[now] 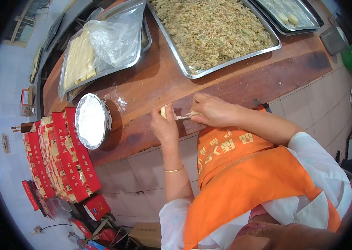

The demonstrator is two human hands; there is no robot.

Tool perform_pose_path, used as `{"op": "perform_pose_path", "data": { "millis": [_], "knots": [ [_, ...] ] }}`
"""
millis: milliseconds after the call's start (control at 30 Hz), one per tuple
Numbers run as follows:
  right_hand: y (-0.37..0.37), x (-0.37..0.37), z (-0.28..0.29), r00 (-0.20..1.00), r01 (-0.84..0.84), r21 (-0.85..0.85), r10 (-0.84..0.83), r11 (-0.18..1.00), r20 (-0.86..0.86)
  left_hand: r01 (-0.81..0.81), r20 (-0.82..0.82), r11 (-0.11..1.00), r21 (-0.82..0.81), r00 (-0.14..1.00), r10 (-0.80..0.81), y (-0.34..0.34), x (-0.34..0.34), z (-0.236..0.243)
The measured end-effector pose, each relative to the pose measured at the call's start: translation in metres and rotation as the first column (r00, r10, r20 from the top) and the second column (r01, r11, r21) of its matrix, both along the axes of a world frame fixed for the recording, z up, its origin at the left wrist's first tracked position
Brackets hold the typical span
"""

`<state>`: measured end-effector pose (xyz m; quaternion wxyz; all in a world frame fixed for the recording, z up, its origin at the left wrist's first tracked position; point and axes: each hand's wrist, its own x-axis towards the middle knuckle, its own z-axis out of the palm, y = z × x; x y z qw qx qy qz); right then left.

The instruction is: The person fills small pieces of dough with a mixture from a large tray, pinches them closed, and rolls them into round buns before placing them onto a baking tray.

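My left hand point(163, 125) is closed on a pale yellow piece of dough point(164, 111) above the front edge of the wooden worktop point(142, 91). My right hand point(209, 110) is closed around another pale piece, with a thin pale strip running between the hands; whether it is stretched dough or a tool is unclear. Just left of my hands sits a round metal bowl of white powder point(90, 121), with white dusting on the wood beside it. Beyond them are a big tray of minced, speckled filling point(213, 33) and a tray of yellow dough strips partly under plastic point(82, 58).
A metal tray with small pale pieces point(288, 18) lies at the back right, near a green container point(350, 58). Stacked red boxes point(78, 162) stand at the left beside the worktop, with a cardboard box point(147, 235) low behind them. Tiled flooring point(309, 100) shows past the edge.
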<state>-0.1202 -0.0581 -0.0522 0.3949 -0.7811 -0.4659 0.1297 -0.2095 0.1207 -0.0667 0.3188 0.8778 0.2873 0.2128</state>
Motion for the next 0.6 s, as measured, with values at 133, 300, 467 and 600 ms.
{"op": "perform_pose_path", "data": {
  "millis": [133, 300, 467, 600],
  "knots": [
    [0.008, 0.004, -0.009, 0.966, 0.092, -0.008, -0.087, 0.996, 0.244, 0.006, -0.048, 1.000, 0.025, 0.999, -0.005, 0.012, -0.007, 0.001],
    [0.008, 0.012, 0.002, 0.994, 0.075, -0.037, -0.072, 0.996, 0.085, -0.109, 0.152, 0.992, -0.068, 0.981, 0.118, 0.030, -0.015, -0.020],
    [0.005, 0.017, -0.003, 0.996, 0.035, -0.076, -0.028, 0.997, 0.087, 0.016, 0.388, 0.587, -0.809, 0.765, 0.514, 0.043, -0.012, 0.013],
    [0.003, 0.017, 0.002, 0.995, 0.079, -0.012, -0.079, 0.997, 0.054, 0.026, 0.289, 0.974, -0.226, 0.956, 0.042, 0.054, -0.010, 0.004]
  ]
}}
